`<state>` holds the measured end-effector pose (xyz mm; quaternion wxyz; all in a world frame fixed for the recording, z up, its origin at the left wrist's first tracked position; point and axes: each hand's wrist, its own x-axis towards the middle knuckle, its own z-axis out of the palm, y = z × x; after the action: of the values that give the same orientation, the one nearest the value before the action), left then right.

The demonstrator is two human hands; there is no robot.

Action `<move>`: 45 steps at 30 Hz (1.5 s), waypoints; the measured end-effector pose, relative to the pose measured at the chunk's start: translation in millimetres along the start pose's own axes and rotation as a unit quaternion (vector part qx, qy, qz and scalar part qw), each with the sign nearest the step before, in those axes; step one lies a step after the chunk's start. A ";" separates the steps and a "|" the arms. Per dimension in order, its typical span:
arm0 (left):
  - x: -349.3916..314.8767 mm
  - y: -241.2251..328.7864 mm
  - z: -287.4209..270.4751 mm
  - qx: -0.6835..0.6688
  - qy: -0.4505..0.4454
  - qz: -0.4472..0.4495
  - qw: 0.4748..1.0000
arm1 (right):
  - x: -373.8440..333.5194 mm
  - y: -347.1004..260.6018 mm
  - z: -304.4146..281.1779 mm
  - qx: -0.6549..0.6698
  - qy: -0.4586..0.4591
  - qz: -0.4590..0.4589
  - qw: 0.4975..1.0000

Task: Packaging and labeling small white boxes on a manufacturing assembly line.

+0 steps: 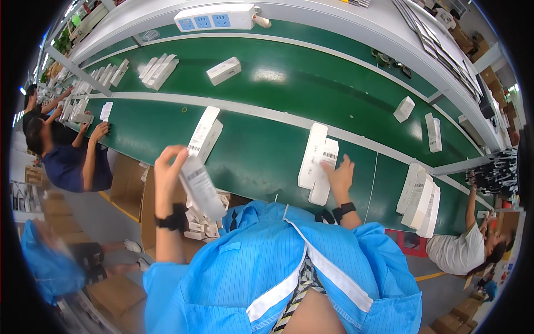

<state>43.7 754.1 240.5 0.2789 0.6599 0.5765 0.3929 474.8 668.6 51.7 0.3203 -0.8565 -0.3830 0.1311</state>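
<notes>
At the bench's near edge, the raised fingers of my left hand (170, 170) pinch the upper end of a slim white carton (203, 189), slightly blurred and tilted over an open box. Just beyond it, a white carton (204, 136) with printed labels lies on the green surface. My right hand (341, 179) has its fingers apart, with the thumb at the side of a white carton blank (316, 161) with flaps spread. Whether that is one blank or a few overlapping, I cannot tell.
A cardboard box (149, 209) with white cartons stands below the bench. More carton blanks (418, 200) lie at right. A green belt (278, 83) carries cartons beyond a metal rail (261, 114). A power strip (217, 18) sits on the shelf. People work at both sides.
</notes>
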 end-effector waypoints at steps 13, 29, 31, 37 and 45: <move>-30.5 44.7 159.5 -0.334 -0.113 -0.066 0.934 | -42.3 -74.6 -39.0 0.405 -0.173 -0.138 0.887; -25.7 104.0 182.0 -0.364 -0.024 0.070 0.929 | -42.6 -165.8 -54.8 0.452 -0.208 -0.314 0.809; -30.0 109.6 177.3 -0.405 -0.026 0.017 0.914 | -46.2 -175.1 -60.6 0.498 -0.227 -0.260 0.796; -35.3 95.7 166.6 -0.428 0.029 0.001 0.903 | -56.1 -190.6 -58.9 0.557 -0.296 -0.223 0.743; -30.8 92.3 128.1 -0.531 0.012 0.038 0.846 | -69.0 -208.7 -62.9 0.497 -0.321 -0.219 0.776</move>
<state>200.6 718.2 241.6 0.5648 0.4277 0.2575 0.6571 338.6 694.0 233.6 0.5796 -0.3797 -0.5223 0.4972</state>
